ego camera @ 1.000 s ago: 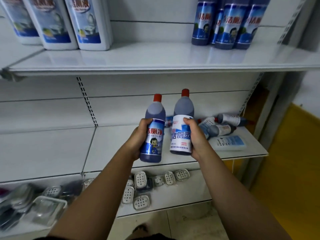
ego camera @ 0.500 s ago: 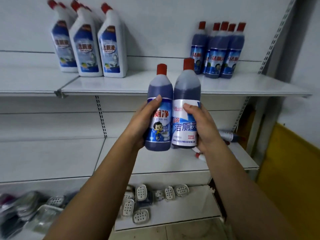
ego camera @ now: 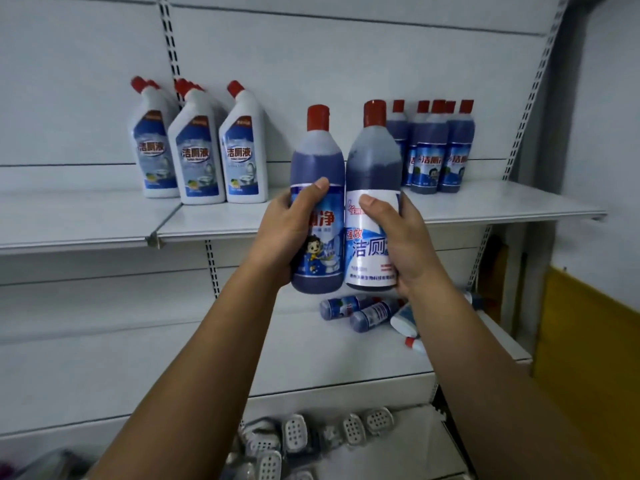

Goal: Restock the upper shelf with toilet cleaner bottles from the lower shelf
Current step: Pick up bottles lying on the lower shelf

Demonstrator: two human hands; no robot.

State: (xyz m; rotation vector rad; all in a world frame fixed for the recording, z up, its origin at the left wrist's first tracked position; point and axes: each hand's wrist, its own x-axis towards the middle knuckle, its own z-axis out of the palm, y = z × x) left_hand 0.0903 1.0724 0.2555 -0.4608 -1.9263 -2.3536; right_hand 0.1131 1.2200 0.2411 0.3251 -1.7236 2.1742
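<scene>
My left hand (ego camera: 282,233) grips a blue-labelled toilet cleaner bottle (ego camera: 318,168) with a red cap. My right hand (ego camera: 401,242) grips a white-labelled toilet cleaner bottle (ego camera: 374,161), also red-capped. Both bottles are upright, side by side and touching, held in front of the upper shelf (ego camera: 502,206). On that shelf stands a cluster of several matching dark blue bottles (ego camera: 436,157) at the right. On the lower shelf (ego camera: 346,362), several more bottles (ego camera: 372,311) lie on their sides, partly hidden behind my right forearm.
Several white angled-neck cleaner bottles (ego camera: 197,157) stand on the upper shelf at the left. White perforated soap dishes (ego camera: 353,427) lie on the bottom shelf. A yellow wall panel (ego camera: 588,358) is at the right, beyond the shelf upright.
Both hands have raised their bottles from in front of the lower shelf to in front of the upper shelf. My view has tilted upward with them.
</scene>
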